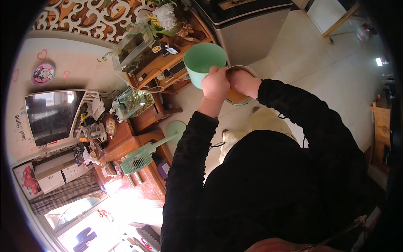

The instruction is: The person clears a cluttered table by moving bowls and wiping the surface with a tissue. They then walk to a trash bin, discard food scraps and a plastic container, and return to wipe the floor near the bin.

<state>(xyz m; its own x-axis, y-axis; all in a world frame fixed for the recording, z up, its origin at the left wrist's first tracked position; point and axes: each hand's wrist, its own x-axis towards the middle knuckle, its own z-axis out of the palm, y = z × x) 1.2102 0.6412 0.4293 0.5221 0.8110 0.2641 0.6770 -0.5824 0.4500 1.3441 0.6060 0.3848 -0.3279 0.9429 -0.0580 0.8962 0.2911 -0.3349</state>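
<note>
A pale green plastic bucket (196, 74) is tipped so that its open mouth faces me, and nothing shows inside it. My left hand (215, 82) is closed around its near right rim. Right beside it is a second round container (242, 67) with a pale rim and brown-orange colouring. My right hand (243, 82) lies over that container's mouth, partly inside, close against the left hand. Its fingertips are hidden, so whether they grip the container or something in it is unclear.
A green standing fan (138, 160) is at the left, near a wooden cabinet (122, 138). A small glass tank (137, 102) stands beyond it. Ahead are a wooden shelf unit (163, 71) and a grey appliance (252, 34). Pale floor tiles (302, 63) extend to the right.
</note>
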